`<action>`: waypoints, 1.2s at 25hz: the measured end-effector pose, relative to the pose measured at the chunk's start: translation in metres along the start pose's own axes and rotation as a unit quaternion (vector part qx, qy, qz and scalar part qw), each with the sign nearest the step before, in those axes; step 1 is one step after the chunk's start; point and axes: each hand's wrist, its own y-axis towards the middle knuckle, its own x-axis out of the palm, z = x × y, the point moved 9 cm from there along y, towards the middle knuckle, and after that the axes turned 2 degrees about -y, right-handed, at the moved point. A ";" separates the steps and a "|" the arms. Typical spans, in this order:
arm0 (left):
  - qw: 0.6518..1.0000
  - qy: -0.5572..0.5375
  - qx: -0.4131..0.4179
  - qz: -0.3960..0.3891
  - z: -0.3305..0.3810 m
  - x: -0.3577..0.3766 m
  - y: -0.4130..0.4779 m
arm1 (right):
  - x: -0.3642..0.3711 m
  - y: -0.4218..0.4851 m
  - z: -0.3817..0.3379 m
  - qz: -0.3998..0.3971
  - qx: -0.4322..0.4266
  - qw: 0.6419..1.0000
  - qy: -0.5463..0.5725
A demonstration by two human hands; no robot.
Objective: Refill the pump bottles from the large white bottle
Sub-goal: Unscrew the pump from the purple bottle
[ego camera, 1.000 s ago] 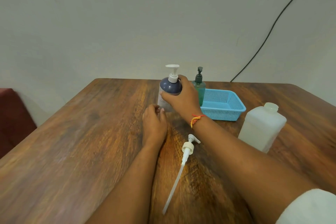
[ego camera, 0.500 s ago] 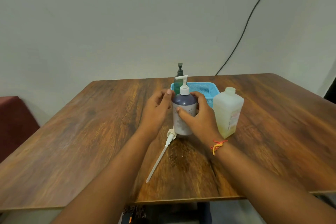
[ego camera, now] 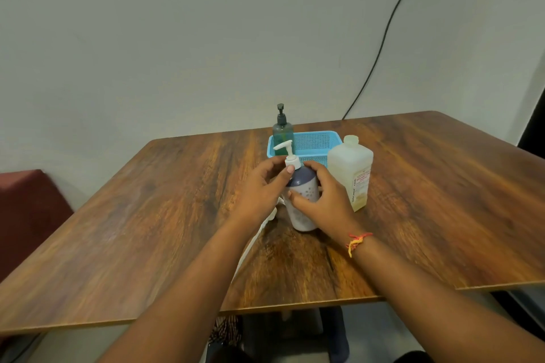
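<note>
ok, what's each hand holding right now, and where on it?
Both hold the purple-topped white plastic pump bottle: the right hand grips its body, and the left hand pinches the white pump collar at the neck.

We wear a knotted thread band (ego camera: 357,240) of red, orange and yellow round the wrist of our right hand (ego camera: 323,205), a loose yellow end trailing on its near side. Our left hand (ego camera: 259,193) and both forearms (ego camera: 188,289) show bare.
</note>
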 end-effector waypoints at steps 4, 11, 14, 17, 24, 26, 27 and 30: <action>1.000 0.021 -0.001 0.002 -0.001 0.009 0.008 | -0.001 0.003 0.009 -0.033 0.018 0.998 0.052; 0.996 0.081 -0.025 0.013 -0.005 0.014 0.021 | 0.012 0.009 0.022 -0.092 0.008 0.994 0.059; 0.997 0.064 -0.028 0.042 -0.010 0.012 0.020 | 0.017 0.010 0.029 -0.099 0.008 0.993 0.068; 0.996 0.024 -0.030 0.087 -0.016 0.012 0.017 | 0.016 0.009 0.027 -0.099 0.004 0.993 0.071; 0.977 -0.004 -0.049 0.207 -0.024 0.011 0.018 | 0.015 0.009 0.028 -0.087 0.007 0.995 0.042; 0.983 0.004 -0.049 0.178 -0.022 0.016 0.026 | 0.014 0.009 0.026 -0.086 0.004 0.996 0.039; 0.986 0.012 -0.048 0.160 -0.021 0.019 0.029 | 0.014 0.009 0.026 -0.086 0.003 0.995 0.042; 0.991 0.025 -0.042 0.126 -0.020 0.021 0.026 | 0.015 0.009 0.026 -0.093 0.005 0.994 0.056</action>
